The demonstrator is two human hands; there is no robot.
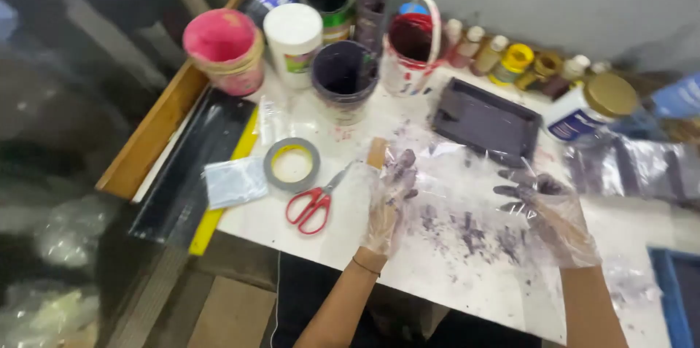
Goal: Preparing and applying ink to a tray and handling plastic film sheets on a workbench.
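Observation:
Both my hands wear thin clear plastic gloves smeared with purple paint. My left hand lies over the white table, its fingers curled round the lower end of a short wooden piece that sticks out above them. My right hand hovers with fingers spread and holds nothing, just in front of a dark rectangular tray. Purple smears mark the table between my hands.
Red scissors and a grey tape roll lie left of my left hand, beside a small plastic bag. Paint tubs stand at the back: pink, white, purple, red. Small bottles line the wall.

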